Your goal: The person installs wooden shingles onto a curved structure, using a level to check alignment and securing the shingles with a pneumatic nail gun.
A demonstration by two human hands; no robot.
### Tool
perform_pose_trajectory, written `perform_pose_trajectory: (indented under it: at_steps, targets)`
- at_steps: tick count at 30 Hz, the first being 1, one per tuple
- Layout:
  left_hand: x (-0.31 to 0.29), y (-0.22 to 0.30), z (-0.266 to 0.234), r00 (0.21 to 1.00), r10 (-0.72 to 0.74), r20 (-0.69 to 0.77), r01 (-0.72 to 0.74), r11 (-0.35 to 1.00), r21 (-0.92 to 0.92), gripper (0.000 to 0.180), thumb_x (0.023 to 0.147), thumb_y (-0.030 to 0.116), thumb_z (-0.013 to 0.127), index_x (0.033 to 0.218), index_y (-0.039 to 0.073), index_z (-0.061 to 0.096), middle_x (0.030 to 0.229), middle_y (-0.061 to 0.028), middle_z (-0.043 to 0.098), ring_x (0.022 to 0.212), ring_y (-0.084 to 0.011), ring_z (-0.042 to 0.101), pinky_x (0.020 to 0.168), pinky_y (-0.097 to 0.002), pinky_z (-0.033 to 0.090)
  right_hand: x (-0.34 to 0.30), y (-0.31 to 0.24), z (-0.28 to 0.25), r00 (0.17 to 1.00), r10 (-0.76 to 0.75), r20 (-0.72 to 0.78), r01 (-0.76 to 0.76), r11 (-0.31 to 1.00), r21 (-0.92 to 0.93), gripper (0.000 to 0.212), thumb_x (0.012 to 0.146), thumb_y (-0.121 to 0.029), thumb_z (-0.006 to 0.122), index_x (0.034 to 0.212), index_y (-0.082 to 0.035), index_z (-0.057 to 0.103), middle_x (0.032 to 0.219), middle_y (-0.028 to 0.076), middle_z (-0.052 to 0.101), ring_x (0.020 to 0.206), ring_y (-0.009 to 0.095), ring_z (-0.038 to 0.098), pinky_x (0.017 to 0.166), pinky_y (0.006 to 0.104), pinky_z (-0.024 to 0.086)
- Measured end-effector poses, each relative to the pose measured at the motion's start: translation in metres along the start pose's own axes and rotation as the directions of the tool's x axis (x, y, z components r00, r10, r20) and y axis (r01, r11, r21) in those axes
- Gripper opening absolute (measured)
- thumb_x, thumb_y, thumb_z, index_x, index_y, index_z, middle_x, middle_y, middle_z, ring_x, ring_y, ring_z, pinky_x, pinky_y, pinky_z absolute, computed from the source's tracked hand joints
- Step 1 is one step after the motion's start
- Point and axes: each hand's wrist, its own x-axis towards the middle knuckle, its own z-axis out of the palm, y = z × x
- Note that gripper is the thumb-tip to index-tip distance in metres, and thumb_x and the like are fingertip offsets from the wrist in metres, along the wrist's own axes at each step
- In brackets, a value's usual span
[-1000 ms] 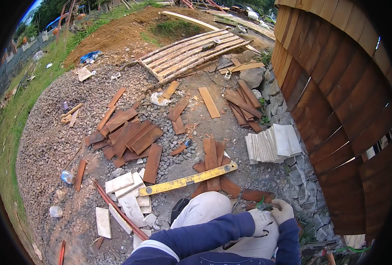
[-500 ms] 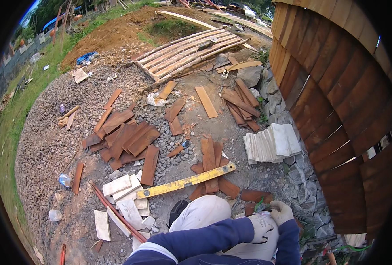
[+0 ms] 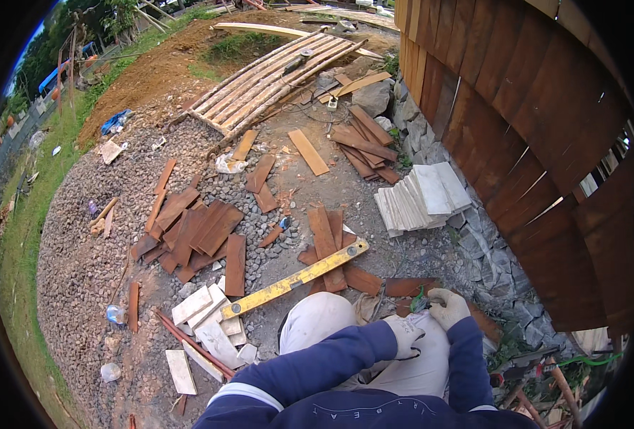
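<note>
View: swung since half a second ago toward the plank wall (image 3: 503, 114), bringing in more wood scrap (image 3: 563, 379) at lower right.
Green strand (image 3: 418, 299): just beside the gloved right hand (image 3: 448, 307), ahead of the lap.
Right hand: curled; whether pinching the strand, cannot tell.
Left hand (image 3: 405, 336): fingers bent, close by; grip hidden.
Progress: apparently mid-handling; done and left, impossible to judge.
Yellow level (image 3: 295, 279): lying across brown boards (image 3: 322, 232).
Clear container (image 3: 116, 314): on gravel (image 3: 81, 257); contents too small to tell.
</note>
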Motion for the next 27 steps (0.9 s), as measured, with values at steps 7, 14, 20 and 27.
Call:
perform_pose_trajectory:
  at_steps: [7,14,20,27]
  targets:
    - [0.009,0.003,0.004,0.999,-0.002,0.033,0.001,1.000,0.029,0.056,0.093,0.044,0.059,0.135,0.008,0.058,0.109,-0.0223,0.070,0.102,-0.0367,0.068,0.092,-0.0471,0.052,0.025,0.040,-0.006,0.991,0.074,0.114,-0.080,0.996,0.049,0.041,0.082,-0.015,0.070,0.120,-0.001,0.067,0.107,0.018,0.073,0.100,0.025,0.070,0.090,0.0346,0.054]
    - [0.009,0.006,0.001,1.000,0.027,-0.002,-0.027,1.000,-0.012,0.049,0.094,0.042,0.059,0.127,0.006,0.061,0.104,-0.0185,0.070,0.097,-0.0360,0.069,0.087,-0.0472,0.052,0.096,0.098,0.016,0.986,0.081,-0.142,-0.093,0.993,-0.078,0.037,0.083,-0.018,0.065,0.116,-0.002,0.069,0.100,0.018,0.074,0.093,0.031,0.072,0.086,0.0379,0.055]
    - [-0.007,0.024,-0.007,0.973,0.042,0.226,-0.049,0.998,0.025,0.038,0.094,0.041,0.058,0.100,0.006,0.069,0.098,-0.0145,0.070,0.092,-0.0319,0.068,0.087,-0.0439,0.051,0.104,0.169,0.030,0.959,0.281,-0.025,-0.280,0.938,-0.204,0.034,0.083,-0.018,0.063,0.113,-0.002,0.070,0.100,0.020,0.073,0.092,0.032,0.070,0.086,0.0374,0.054]
    - [-0.012,0.020,-0.002,0.982,0.113,0.151,-0.109,0.993,-0.038,0.038,0.094,0.042,0.057,0.099,0.006,0.068,0.096,-0.0128,0.069,0.095,-0.0302,0.067,0.089,-0.0450,0.048,0.157,0.049,0.067,0.866,0.239,0.439,0.121,0.752,-0.648,0.055,0.081,-0.035,0.067,0.130,-0.010,0.063,0.122,0.017,0.069,0.113,0.033,0.066,0.098,0.0412,0.052]
